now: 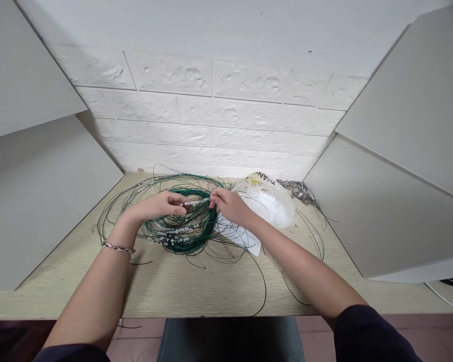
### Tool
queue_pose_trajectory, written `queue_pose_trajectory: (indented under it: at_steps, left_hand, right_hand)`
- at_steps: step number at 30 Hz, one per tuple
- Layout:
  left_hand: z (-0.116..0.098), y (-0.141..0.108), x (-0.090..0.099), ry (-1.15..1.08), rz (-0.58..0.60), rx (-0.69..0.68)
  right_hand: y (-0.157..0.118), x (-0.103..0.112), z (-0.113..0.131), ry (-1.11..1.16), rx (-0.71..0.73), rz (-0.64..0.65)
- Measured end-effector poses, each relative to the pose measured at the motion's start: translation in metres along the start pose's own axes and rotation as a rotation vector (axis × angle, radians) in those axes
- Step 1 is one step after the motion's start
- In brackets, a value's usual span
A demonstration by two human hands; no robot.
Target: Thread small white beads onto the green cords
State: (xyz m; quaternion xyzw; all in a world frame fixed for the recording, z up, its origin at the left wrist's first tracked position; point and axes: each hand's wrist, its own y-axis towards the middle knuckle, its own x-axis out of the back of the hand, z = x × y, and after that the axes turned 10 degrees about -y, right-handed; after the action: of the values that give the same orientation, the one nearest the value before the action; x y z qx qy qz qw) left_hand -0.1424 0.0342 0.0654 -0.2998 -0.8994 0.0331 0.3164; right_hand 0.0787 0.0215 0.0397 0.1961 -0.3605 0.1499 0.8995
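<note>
White brick-patterned wall (230,113); green cords (210,229) on table (181,294).

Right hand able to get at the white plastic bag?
Likely yes: the bag lies beside the right hand, only thin strands of the wire bundle between; its grip seems busy with white beads.

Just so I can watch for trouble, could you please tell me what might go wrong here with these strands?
Tangling: the green strands lie in overlapping loops, so pulling one with the right hand could snag others.

Catching: one loose dark strand curves to the front edge of the table, where an arm or sleeve might hook it.

Dragging: strand ends lie across the plastic bag, so a tug might shift it.
</note>
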Motion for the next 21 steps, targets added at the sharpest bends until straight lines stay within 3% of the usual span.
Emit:
queue_pose_trajectory:
  at_steps: [4, 8, 14, 17, 21]
  left_hand:
    - [0.0, 0.0, -0.002, 0.053, -0.038, -0.023]
    - [0.004, 0.002, -0.004, 0.115, -0.121, -0.016]
    - [0.006, 0.004, -0.01, 0.11, -0.092, -0.041]
    - [0.006, 0.004, -0.013, 0.126, -0.149, -0.046]
    - [0.007, 0.006, -0.014, 0.123, -0.162, -0.094]
  right_hand:
    - [0.001, -0.002, -0.006, -0.022, -0.016, -0.077]
    - [0.005, -0.007, -0.007, -0.042, -0.073, -0.062]
    - [0.011, -0.006, 0.001, -0.079, -0.097, -0.055]
    - [0.012, -0.005, 0.01, -0.169, 0.036, -0.07]
    - [0.016, -0.012, 0.022, -0.537, 0.258, -0.086]
